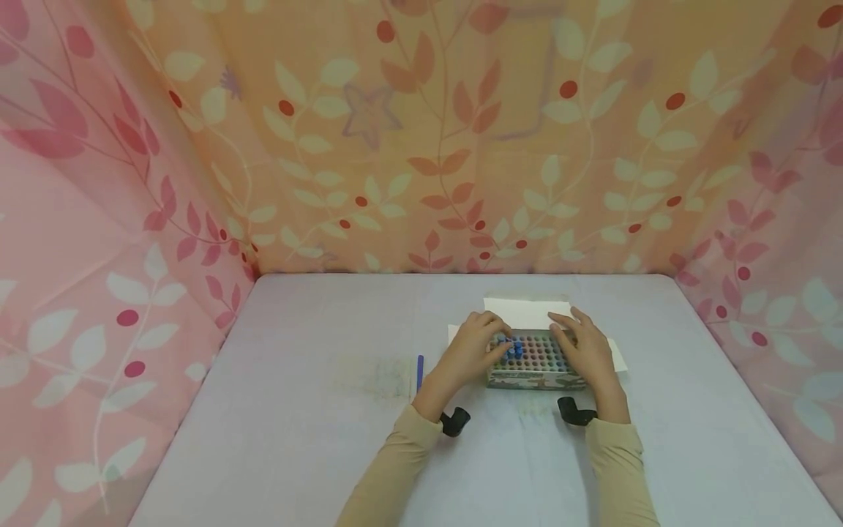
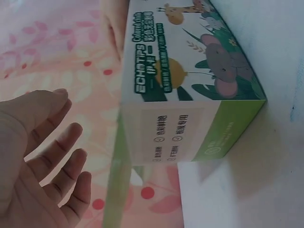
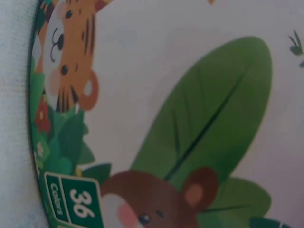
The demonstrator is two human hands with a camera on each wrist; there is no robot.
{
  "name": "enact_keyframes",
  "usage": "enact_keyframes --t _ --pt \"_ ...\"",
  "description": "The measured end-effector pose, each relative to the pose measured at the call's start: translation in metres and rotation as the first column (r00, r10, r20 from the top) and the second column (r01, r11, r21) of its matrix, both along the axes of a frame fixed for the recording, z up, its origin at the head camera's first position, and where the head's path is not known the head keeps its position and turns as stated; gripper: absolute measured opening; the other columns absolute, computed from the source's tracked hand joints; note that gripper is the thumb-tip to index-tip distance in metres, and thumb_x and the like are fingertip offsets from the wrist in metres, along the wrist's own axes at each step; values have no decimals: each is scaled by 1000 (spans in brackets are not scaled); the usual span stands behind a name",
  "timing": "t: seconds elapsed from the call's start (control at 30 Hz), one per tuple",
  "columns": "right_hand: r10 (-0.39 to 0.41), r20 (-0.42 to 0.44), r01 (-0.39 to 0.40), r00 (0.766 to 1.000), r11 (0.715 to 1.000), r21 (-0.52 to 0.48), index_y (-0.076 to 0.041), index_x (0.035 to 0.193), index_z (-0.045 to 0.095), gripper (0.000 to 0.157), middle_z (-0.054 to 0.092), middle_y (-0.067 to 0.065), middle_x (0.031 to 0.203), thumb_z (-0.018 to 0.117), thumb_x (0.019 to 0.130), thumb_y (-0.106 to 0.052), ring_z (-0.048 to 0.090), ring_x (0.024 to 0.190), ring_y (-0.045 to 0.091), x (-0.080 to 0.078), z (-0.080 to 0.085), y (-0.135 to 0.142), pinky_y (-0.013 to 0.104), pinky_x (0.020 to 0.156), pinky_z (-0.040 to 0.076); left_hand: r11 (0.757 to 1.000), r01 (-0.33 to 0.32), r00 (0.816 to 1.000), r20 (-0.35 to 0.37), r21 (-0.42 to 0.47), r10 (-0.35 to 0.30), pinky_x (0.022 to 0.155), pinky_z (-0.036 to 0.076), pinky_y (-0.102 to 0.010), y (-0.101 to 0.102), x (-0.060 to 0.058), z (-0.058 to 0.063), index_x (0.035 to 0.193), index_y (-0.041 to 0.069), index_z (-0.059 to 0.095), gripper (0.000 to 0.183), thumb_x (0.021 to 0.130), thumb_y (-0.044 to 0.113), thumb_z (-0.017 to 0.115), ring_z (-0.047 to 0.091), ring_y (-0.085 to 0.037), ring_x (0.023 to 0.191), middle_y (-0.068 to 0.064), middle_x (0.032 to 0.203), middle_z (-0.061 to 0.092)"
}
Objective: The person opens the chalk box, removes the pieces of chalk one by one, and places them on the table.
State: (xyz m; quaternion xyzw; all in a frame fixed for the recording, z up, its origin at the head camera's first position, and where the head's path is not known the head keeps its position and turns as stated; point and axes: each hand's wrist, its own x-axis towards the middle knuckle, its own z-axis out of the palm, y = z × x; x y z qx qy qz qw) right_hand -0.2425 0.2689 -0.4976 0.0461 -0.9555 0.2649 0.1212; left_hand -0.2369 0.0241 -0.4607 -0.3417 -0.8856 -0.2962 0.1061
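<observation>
An open chalk box [image 1: 536,380] sits on the table with rows of coloured chalk ends showing. Several blue sticks [image 1: 510,350] stand higher than the rest at its left end. My left hand [image 1: 470,342] is over that end, thumb and fingers apart beside the blue sticks. In the left wrist view, that hand [image 2: 45,166] has loosely bent fingers and nothing between them, beside the printed box [image 2: 199,52]. My right hand [image 1: 588,355] rests at the box's right end, fingers spread. The right wrist view shows only the box's printed side [image 3: 142,95], close up.
A blue stick [image 1: 420,373] lies left of the box, near my left forearm. The box's white flaps [image 1: 520,313] fold outward at the back and sides. Faint chalk smudges [image 1: 375,377] mark the white tabletop [image 1: 296,454]. Patterned curtains [image 1: 421,146] enclose the back and sides.
</observation>
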Motion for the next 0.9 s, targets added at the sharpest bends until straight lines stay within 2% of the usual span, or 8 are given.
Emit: enact_keyframes --t 0.13,0.37,0.67,0.9 --pt "-3 0 3 1000 1000 -8 -13 128 56 42 34 29 141 50 95 -37 37 121 53 0 1 0 69 92 30 996 -24 1000 10 -85 24 81 41 -29 8 -2 -3 100 22 67 14 89 30 62 46 -14 100 5 110 56" --pt "11 -19 -11 1000 1000 -10 -14 129 55 41 34 29 141 49 95 -37 42 116 52 2 0 0 69 89 33 983 -81 997 -15 -163 79 81 41 -30 18 -5 -9 100 26 68 16 91 33 59 45 -13 99 6 110 55" --pt "4 -3 -4 1000 1000 0 -14 129 55 42 33 29 141 48 96 -38 40 118 53 1 0 -2 69 90 32 974 -116 992 28 -195 123 80 39 -29 22 -9 -14 103 28 70 18 90 33 59 43 -12 98 8 109 54" --pt "2 10 -2 1000 1000 -5 -15 130 55 42 33 28 142 48 96 -38 39 119 53 -1 -2 1 70 90 31 969 -118 992 15 -216 124 78 40 -29 26 -11 -13 102 27 71 17 90 32 60 44 -13 96 6 108 55"
